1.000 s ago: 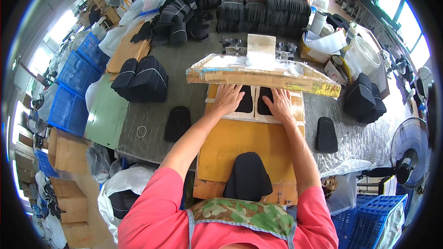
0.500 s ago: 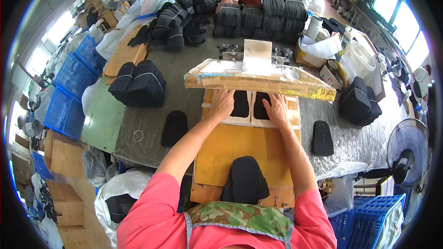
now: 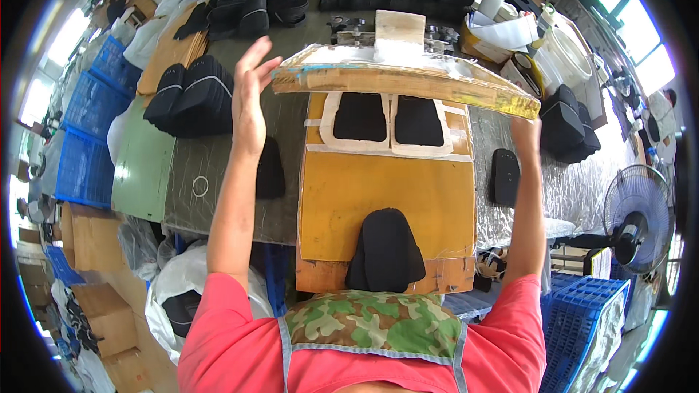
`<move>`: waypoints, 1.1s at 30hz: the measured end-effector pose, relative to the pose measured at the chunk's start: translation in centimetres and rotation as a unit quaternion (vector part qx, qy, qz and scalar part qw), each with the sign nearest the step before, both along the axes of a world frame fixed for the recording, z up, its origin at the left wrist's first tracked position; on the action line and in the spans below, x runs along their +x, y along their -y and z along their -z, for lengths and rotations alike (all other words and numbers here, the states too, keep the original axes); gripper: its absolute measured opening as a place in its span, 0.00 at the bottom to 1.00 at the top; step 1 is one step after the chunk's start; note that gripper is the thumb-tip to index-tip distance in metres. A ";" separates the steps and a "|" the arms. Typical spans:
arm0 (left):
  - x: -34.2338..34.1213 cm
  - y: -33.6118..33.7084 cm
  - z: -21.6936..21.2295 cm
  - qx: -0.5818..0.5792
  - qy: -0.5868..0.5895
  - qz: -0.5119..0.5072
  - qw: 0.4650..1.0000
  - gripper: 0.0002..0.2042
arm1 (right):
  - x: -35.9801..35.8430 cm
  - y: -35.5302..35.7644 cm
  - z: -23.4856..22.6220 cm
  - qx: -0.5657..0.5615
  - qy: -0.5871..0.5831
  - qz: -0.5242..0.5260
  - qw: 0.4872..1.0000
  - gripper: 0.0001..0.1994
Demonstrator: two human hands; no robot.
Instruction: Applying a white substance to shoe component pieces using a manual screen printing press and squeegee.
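Note:
A hinged wooden frame (image 3: 408, 81), like a printing screen, stands tilted up over a yellow board (image 3: 386, 182). Two black insole-shaped pads (image 3: 360, 116) lie side by side in cream cut-out borders (image 3: 328, 131) on the board, beneath the raised frame. My left hand (image 3: 251, 102) is beside the frame's left corner, fingers spread and holding nothing; whether a fingertip touches the wood I cannot tell. At the frame's right end is my right hand (image 3: 526, 132), its fingers hidden behind the wood. A small stack of black pads (image 3: 387, 247) rests on the board's near edge.
Single black pads lie left (image 3: 271, 169) and right (image 3: 504, 177) of the board. Bundled pads (image 3: 191, 96) stand at the left, more (image 3: 568, 124) at the right. White tubs (image 3: 564, 62) are at the back right; a fan (image 3: 637, 222) stands beyond the table's right edge.
Both hands have left the two pads under the frame and moved outward to its left and right ends. The view has shifted, so the table sits higher in the picture.

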State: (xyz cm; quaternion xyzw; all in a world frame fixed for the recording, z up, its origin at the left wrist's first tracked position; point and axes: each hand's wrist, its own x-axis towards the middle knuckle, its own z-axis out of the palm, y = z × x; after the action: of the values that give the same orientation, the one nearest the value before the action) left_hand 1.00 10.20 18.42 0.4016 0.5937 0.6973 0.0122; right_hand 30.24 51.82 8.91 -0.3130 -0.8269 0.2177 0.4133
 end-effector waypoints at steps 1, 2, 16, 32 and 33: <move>-0.4 0.2 -0.4 -0.052 -0.018 0.073 0.996 0.28 | 2.2 -2.5 -1.5 0.033 0.064 0.011 0.997 0.12; 0.3 1.3 -0.6 -0.101 -0.053 0.070 0.991 0.28 | 0.9 -1.0 -3.8 0.045 0.037 -0.054 0.997 0.13; 5.9 3.6 13.7 -0.242 -0.056 -0.010 0.969 0.05 | -18.6 8.0 -4.7 0.224 0.183 -0.164 0.943 0.29; 5.8 3.2 14.8 -0.195 -0.028 -0.020 0.980 0.06 | -14.3 8.9 -3.7 0.201 0.149 -0.159 0.955 0.07; 5.7 3.2 15.1 -0.189 -0.044 -0.023 0.981 0.06 | -14.6 9.0 -3.1 0.203 0.147 -0.161 0.955 0.07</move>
State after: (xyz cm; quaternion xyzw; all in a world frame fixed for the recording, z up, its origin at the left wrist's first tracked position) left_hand 6.70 6.97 3.35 0.4088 0.7236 0.5542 0.0453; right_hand 15.66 42.84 12.06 -0.1137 -0.9447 0.0610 0.3016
